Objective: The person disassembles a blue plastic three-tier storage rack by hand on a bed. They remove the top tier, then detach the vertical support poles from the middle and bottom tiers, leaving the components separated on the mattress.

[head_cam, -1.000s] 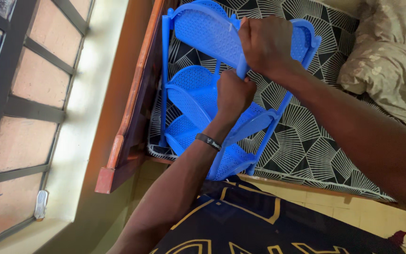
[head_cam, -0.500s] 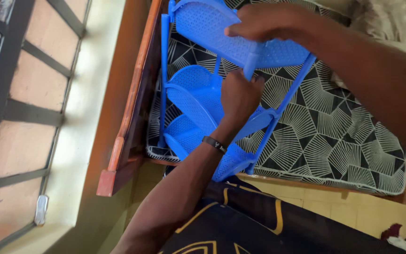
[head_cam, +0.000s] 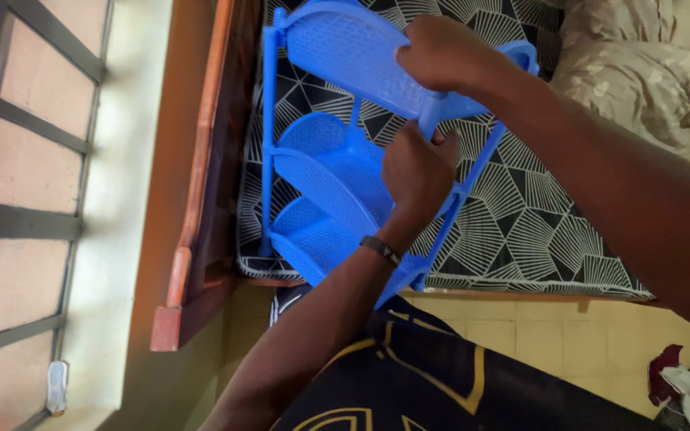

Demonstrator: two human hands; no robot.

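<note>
A blue plastic three-tier rack [head_cam: 325,172] with perforated shelves lies tilted on a mattress with a black-and-white geometric cover [head_cam: 537,223]. My left hand [head_cam: 417,172], with a dark band on its wrist, is closed around one of the rack's upright posts near the middle shelf. My right hand [head_cam: 441,54] grips the edge of the top shelf where that post meets it. Two other blue posts run down the rack's left and right sides.
A wooden bed frame [head_cam: 201,183] borders the mattress on the left, beside a wall and a barred window [head_cam: 17,199]. A patterned pillow [head_cam: 640,72] lies at the top right. Tiled floor [head_cam: 553,335] and some clothing [head_cam: 688,383] show at the lower right.
Both hands kept their grip on the rack. The view shifted, so the rack sits slightly more to the left, and my right hand moved closer to the post joint.
</note>
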